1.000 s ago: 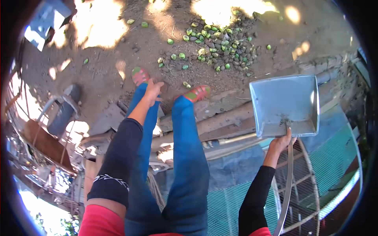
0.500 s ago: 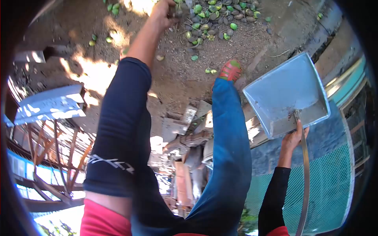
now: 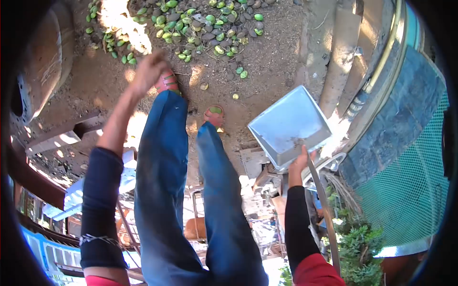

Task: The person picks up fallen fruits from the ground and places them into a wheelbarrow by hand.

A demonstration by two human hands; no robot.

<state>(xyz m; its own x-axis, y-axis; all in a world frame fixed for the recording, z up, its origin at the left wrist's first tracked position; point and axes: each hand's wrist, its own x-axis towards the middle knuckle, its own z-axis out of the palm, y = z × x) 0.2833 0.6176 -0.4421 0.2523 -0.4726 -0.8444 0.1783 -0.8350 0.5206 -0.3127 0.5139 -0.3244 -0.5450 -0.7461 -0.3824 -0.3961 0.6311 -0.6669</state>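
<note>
My right hand grips the handle of a square metal dustpan right where it meets the pan. A little dark dirt lies in the pan near the handle; the rest of its surface is bare. My left hand hangs over one sandalled foot, smeared by motion, so its fingers and anything in them cannot be made out. Beyond it, green and brown fruits are heaped on the dirt ground.
My other sandalled foot is further back. More fruits are scattered at the left. Planks and pipes run along the right, beside green netting and a leafy plant. A rusty metal body stands at upper left.
My left hand has come back from the heap towards my foot. The view has shifted, showing more of the heap and both feet. The dustpan now appears further left, still in my right hand.
</note>
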